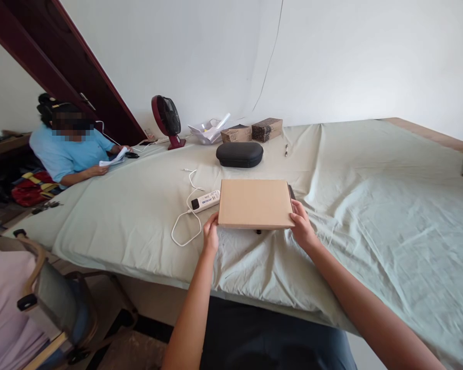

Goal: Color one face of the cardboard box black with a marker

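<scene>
A flat brown cardboard box (255, 203) is held level between my two hands over the cloth-covered table. My left hand (211, 232) grips its left side near the front corner, and my right hand (301, 224) grips the right side with the thumb on the edge. The fingers under the box are hidden. Just left of it lies a white power strip (206, 201) with a white cable (174, 230) looped beside it. Part of a dark object (291, 191) shows behind the box's right edge; I cannot make out what it is. Behind the box rests a black zippered case (239, 154).
A dark red fan (168, 121), a tray of papers (207, 132), and two small cardboard boxes (267, 129) stand along the wall. A pen (286, 150) lies nearby. At the left, a person (71, 154) holds papers. A chair (57, 293) stands by the table's front edge.
</scene>
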A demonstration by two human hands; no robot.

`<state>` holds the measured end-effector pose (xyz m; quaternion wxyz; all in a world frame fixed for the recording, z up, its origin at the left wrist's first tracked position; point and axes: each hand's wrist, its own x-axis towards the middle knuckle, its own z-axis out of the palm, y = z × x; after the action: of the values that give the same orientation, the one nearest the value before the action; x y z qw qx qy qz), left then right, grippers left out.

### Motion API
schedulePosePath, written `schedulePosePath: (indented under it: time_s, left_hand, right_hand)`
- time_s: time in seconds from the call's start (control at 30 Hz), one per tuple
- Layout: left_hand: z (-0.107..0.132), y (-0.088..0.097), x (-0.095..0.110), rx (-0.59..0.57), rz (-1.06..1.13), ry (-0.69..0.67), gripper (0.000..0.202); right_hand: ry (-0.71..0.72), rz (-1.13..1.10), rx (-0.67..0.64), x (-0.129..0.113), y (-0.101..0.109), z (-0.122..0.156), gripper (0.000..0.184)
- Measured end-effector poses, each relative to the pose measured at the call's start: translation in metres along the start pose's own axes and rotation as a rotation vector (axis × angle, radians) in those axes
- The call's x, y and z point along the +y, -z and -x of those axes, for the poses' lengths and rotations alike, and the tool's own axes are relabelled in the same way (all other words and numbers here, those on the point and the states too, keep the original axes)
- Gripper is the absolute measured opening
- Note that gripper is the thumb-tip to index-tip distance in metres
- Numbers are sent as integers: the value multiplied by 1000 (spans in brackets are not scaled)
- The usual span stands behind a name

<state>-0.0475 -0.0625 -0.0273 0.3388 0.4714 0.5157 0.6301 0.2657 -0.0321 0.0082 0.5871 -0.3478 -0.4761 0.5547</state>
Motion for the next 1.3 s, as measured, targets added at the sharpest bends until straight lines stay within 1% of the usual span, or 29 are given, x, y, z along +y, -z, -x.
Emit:
schedulePosePath:
  time_s: [0.07,0.13,0.23,0.3,0.37,0.43,0.6,0.7,0.97,1.3]
  left_hand:
    - [-1,-1,0,-21,56,24,60]
    - [-2,-1,-1,-66,113,75,77]
    - [-1,1,-1,-141,173,168,97]
    - [1,3,1,-192,219,212,102]
    - [3,5,5,-226,270,243,101]
    - [4,5,9,-220,304,260,96]
    - [6,3,16,-112,360,316,86]
    - [6,3,16,-75,357,336,82]
    - [5,3,19,-64,321,310,75]
    - [4,2,23,-41,331,293,71]
  right_hand:
    - [82,64,-26,2,3,0,53]
    - [139,106,-61,2,6,0,54]
    - [176,110,-109,2,8,-1,58]
    - [186,113,-134,2,10,-1,60]
    - [193,132,-153,3,12,-2,63]
    - [199,159,-165,5,14,-3,65]
    - [208,226,-222,2,14,0,63]
    - [190,240,-243,-2,10,3,63]
    - [181,240,-225,-4,8,4,63]
    - [155,229,-244,-5,6,5,61]
